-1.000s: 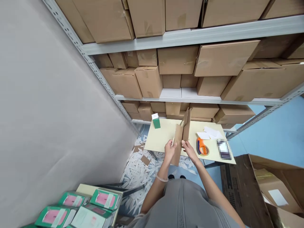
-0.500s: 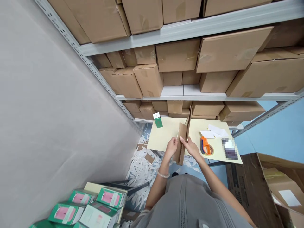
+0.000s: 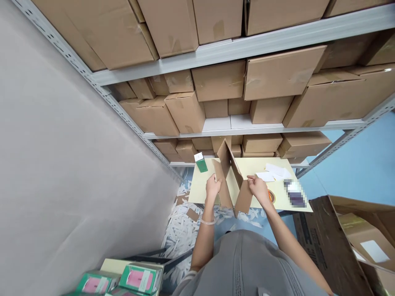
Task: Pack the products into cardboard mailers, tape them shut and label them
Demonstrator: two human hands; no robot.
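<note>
Between my two hands stands a brown cardboard box [image 3: 225, 187], partly unfolded, with its walls spread and the pale tabletop showing through the middle. My left hand [image 3: 213, 187] is closed on the box's left flap. On the opposite side, my right hand [image 3: 258, 188] grips the right flap near its upper edge. A small green and white box [image 3: 200, 163] stands on the table, beyond my left hand. Partly covered by my right hand and wrist is an orange tape dispenser [image 3: 271, 196].
The pale table [image 3: 197, 191] also holds white paper slips [image 3: 276, 172] and a blurred-out object [image 3: 295, 193]. Behind it rises a metal shelf [image 3: 259, 129] packed with cartons. Paper shreds [image 3: 177, 224] litter the floor. An open large carton [image 3: 327, 246] stands right, green packages [image 3: 138, 277] lower left.
The folded cardboard has opened out into a box shape. My hands have moved apart, left hand leftward and right hand rightward, now in front of the tape dispenser. The view has shifted slightly.
</note>
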